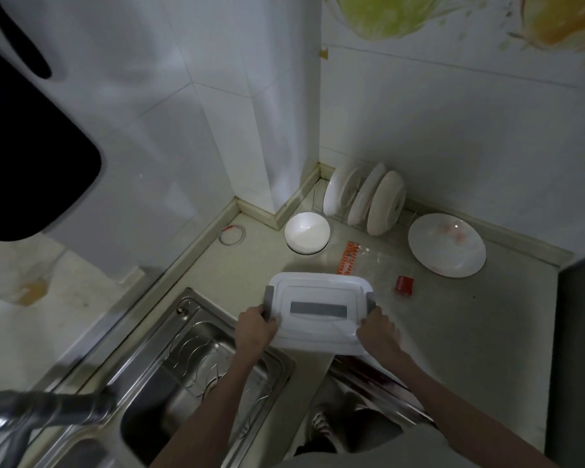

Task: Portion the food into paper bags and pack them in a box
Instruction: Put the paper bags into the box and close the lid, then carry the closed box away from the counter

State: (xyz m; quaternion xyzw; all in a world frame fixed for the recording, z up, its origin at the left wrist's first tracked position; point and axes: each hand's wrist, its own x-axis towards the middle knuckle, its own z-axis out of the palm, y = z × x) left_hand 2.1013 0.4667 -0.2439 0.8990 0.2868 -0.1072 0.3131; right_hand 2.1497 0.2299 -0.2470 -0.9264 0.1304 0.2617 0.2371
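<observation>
box [319, 310] on counter [470, 329], sink [196, 376] left, bowl [307, 232] behind

arms [213, 396]: bare, no sleeves | top [368, 457]: grey | shoe [321, 423]: dark, white laces

Blurred faucet [44, 410] (edge-cropped)

No legible text, label, brand, number or sign found: the orange strip [349, 257] on the counter [470, 315] bears markings too blurred to read.
</observation>
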